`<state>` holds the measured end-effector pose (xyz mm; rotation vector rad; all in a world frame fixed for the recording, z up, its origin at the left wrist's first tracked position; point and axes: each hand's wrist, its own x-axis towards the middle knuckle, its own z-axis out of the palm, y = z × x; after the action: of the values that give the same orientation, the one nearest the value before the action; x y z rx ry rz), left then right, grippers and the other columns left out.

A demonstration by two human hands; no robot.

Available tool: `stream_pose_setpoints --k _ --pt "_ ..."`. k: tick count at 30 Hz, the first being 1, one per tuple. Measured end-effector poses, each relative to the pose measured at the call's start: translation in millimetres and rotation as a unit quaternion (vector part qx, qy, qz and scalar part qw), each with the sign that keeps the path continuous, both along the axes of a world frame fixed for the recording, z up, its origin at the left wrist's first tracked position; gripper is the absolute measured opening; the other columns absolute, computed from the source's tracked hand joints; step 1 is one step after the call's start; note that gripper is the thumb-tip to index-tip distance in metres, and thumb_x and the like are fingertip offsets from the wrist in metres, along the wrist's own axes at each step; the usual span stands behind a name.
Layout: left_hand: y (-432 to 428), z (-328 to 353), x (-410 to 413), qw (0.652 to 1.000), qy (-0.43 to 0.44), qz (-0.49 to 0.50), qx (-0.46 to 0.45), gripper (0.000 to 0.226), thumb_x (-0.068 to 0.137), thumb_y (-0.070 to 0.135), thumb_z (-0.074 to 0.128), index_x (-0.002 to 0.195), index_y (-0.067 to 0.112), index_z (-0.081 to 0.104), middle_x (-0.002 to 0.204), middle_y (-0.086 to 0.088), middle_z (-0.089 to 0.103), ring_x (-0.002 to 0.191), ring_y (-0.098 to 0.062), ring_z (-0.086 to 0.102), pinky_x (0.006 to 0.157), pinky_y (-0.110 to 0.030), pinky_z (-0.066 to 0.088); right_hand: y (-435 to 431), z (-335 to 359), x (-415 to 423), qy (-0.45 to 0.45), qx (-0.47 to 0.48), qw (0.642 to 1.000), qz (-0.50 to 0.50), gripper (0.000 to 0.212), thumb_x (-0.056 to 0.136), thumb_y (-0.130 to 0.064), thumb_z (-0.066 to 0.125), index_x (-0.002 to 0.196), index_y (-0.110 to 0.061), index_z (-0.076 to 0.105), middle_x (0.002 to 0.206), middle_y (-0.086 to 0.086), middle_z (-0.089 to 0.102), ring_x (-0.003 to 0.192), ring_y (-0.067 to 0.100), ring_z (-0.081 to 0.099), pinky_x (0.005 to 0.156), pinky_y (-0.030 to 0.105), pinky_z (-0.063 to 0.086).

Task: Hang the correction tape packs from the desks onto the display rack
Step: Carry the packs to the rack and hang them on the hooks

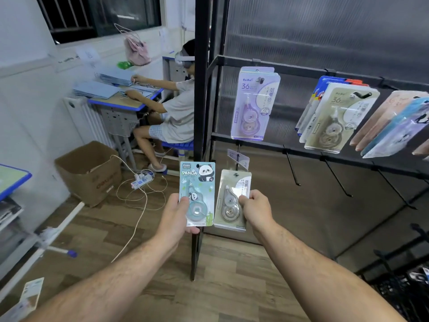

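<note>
One view only: head-worn wide-angle camera, looking forward and down. The display rack [202, 89] stands close at right; desk [14, 180] at left edge; wooden floor [232, 287] below.

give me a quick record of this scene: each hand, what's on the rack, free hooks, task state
left hand: holds the panda pack upright
right hand: pinches the beige pack at its right edge
display rack: purple pack hangs at upper left, more packs to its right
free hooks: several on the lower bar
task state: neither held pack is hung yet
</note>
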<state>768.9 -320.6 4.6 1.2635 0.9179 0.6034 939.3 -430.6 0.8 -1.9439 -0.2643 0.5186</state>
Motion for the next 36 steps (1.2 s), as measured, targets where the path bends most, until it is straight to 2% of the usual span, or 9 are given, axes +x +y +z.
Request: stream_pose_setpoints --k 3,7,9,13,17,22,25,30,36 --pt "-1.0 1.3 -4.0 1.0 0.001 -0.006 -0.012 0.018 0.109 0.019 0.041 0.115 0.009 0.056 0.12 -0.016 0.066 0.093 -0.03 0.067 0.044 -0.031 0.055 2.6 -1.9 3.9 -0.002 -0.021 1.0 -0.022 0.021 0.082 -0.016 0.063 0.069 -0.017 0.046 0.07 0.0 0.053 0.066 0.021 0.046 0.06 0.032 0.04" --pt "-2.5 4.7 -9.6 1.0 -0.003 -0.012 -0.025 0.019 0.109 0.02 0.042 0.115 0.01 0.058 0.115 -0.013 0.068 0.083 -0.026 0.069 0.046 -0.031 0.055 2.5 0.2 7.3 -0.006 -0.062 0.998 -0.026 0.029 0.068 -0.038 0.071 0.063 -0.02 0.048 0.063 -0.001 0.059 0.065 0.028 0.059 0.071 0.046 0.06" --pt "-3.5 7.0 -10.3 0.999 -0.003 -0.012 -0.03 0.019 0.109 0.019 0.044 0.113 0.011 0.06 0.111 -0.012 0.069 0.075 -0.023 0.07 0.045 -0.031 0.055 1.9 2.3 7.7 0.007 -0.066 0.997 -0.026 0.032 0.069 -0.041 0.07 0.056 -0.019 0.05 0.057 0.002 0.06 0.055 0.027 0.058 0.061 0.044 0.059" --pt "-8.1 9.4 -8.4 0.999 0.008 -0.031 -0.037 0.019 0.107 0.015 0.044 0.11 0.011 0.063 0.105 -0.007 0.071 0.071 -0.019 0.072 0.048 -0.032 0.057 1.9 9.4 2.2 0.086 -0.018 0.996 -0.012 0.033 0.089 -0.029 0.061 0.06 -0.015 0.067 0.06 0.004 0.062 0.047 0.021 0.049 0.044 0.026 0.039" --pt "-12.6 7.0 -0.9 0.997 0.028 -0.063 -0.036 0.017 0.107 0.016 0.046 0.112 0.013 0.062 0.113 -0.012 0.071 0.082 -0.027 0.073 0.049 -0.033 0.058 -6.2 21.4 -12.2 0.182 0.117 0.975 0.043 0.025 0.097 -0.029 0.064 0.094 -0.007 0.075 0.075 0.001 0.067 0.052 0.012 0.051 0.045 0.024 0.04" --pt "-22.1 8.2 14.5 0.991 0.058 -0.122 -0.026 0.013 0.106 0.018 0.047 0.111 0.012 0.057 0.109 -0.011 0.071 0.088 -0.028 0.074 0.055 -0.035 0.059 -10.9 27.0 -19.6 0.1 0.108 0.983 0.106 0.008 0.094 -0.004 0.065 0.087 -0.005 0.07 0.084 0.01 0.073 0.062 0.017 0.064 0.049 0.026 0.048" --pt "-19.5 5.6 25.8 0.983 0.099 -0.129 0.088 0.013 0.101 0.016 0.055 0.114 0.013 0.054 0.114 -0.009 0.068 0.088 -0.016 0.066 0.069 -0.027 0.051 -16.6 25.9 -13.5 0.07 0.09 0.99 0.082 0.007 0.094 -0.002 0.064 0.092 0.001 0.07 0.086 0.013 0.074 0.067 0.022 0.064 0.052 0.028 0.049" --pt "-9.3 4.5 28.0 0.944 0.133 -0.154 0.258 0.06 0.093 0.021 0.062 0.148 0.031 0.039 0.148 0.013 0.045 0.135 -0.009 0.043 0.115 -0.034 0.036 -21.1 15.2 3.4 0.051 0.056 0.996 0.051 0.018 0.092 -0.004 0.067 0.077 -0.008 0.058 0.08 0.012 0.068 0.067 0.023 0.061 0.055 0.031 0.048" --pt "-5.8 4.3 20.4 0.936 0.135 -0.166 0.281 0.062 0.092 0.019 0.062 0.149 0.033 0.041 0.151 0.013 0.044 0.14 -0.01 0.039 0.118 -0.037 0.033 -7.2 7.5 12.4 0.037 0.029 0.998 0.032 0.03 0.091 -0.007 0.066 0.067 -0.014 0.049 0.073 0.007 0.065 0.063 0.022 0.056 0.052 0.03 0.044"
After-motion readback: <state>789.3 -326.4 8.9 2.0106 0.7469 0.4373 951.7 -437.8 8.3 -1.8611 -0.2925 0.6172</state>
